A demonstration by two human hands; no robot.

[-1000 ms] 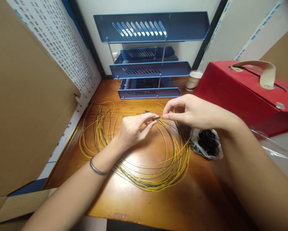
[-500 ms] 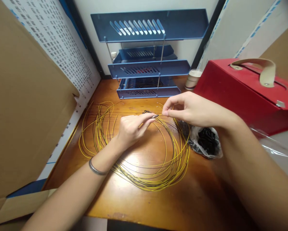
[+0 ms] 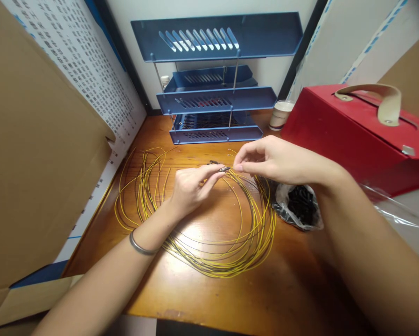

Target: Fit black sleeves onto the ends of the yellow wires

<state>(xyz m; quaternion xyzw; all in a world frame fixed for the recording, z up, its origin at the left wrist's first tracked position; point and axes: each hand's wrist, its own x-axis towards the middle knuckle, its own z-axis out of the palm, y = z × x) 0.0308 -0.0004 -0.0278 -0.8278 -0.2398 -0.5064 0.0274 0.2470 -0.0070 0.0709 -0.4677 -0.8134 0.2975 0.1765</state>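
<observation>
Pinching a small black connector (image 3: 225, 169), the left hand (image 3: 192, 187) is facing the right hand (image 3: 268, 160), whose fingertips are nipping a thin wire (image 3: 231, 168). Coiled yellow-and-black wires (image 3: 226, 269) are lying beneath on the table (image 3: 195, 301).

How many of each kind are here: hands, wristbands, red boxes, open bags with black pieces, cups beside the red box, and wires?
Hands: 2 (left hand, right hand)
Wristband: 1
Red box: 1
Open bag of black pieces: 1
Cup beside red box: 1
Yellow and dark wires: too overlapped to count
Total without wires: 6

Slim grey band (image 3: 138, 248), left wrist (image 3: 159, 218)
</observation>
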